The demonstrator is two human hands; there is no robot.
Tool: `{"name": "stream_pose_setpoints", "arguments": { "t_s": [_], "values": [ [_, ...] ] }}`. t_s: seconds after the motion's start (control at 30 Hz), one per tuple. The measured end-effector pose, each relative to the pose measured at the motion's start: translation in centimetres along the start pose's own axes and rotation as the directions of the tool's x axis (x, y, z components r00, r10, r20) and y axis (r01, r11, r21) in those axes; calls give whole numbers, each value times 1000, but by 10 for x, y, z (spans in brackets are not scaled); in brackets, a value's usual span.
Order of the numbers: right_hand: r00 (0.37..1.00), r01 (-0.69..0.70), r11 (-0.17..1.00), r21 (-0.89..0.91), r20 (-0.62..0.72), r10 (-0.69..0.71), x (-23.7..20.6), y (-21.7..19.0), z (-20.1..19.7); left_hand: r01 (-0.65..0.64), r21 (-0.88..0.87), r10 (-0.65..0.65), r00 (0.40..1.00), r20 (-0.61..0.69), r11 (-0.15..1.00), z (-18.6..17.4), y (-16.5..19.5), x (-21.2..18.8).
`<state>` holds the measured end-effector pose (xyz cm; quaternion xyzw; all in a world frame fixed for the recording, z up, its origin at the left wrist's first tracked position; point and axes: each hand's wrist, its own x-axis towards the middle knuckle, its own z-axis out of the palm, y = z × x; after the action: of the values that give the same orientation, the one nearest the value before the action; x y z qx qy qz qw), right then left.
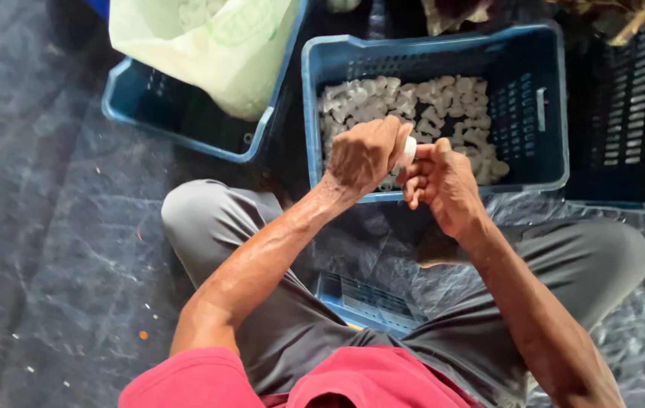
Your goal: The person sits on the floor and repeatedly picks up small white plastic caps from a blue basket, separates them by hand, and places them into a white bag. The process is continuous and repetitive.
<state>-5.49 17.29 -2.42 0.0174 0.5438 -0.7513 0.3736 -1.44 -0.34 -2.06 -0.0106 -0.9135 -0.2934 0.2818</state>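
Item: pale piece (408,151), pinched between closed left hand (364,155) and right hand (443,181) above blue crate (432,45) of like pieces. Step: working it by hand; steady grip required.

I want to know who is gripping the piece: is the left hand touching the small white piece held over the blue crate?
Touching. The head view shows the left hand closed around the small white piece, with the right hand fingers against it too, above the blue crate.

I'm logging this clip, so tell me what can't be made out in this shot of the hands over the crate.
- Small white piece: mostly wrapped by left hand and right hand, head view; shape unclear.
- White pieces in the blue crate: too small to identify.
- Black crate: cut off by the right edge.
- Pale bag: top cut off.
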Motion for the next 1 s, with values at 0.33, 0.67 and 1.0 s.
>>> {"name": "stream_pose_setpoints", "arguments": {
  "t_s": [0.33,0.67,1.0],
  "values": [
    [871,489,838,-243,97,-481,-13,-8,-7,98,-24,-95,990,107,995,1,9,1],
    [665,670,392,-630,274,-695,-19,-36,-3,11,121,-18,998,59,993,14,-7,9],
    [693,655,310,-689,384,-610,15,1,-20,-5,147,-4,998,61,989,14,-10,14]
  ]
}}
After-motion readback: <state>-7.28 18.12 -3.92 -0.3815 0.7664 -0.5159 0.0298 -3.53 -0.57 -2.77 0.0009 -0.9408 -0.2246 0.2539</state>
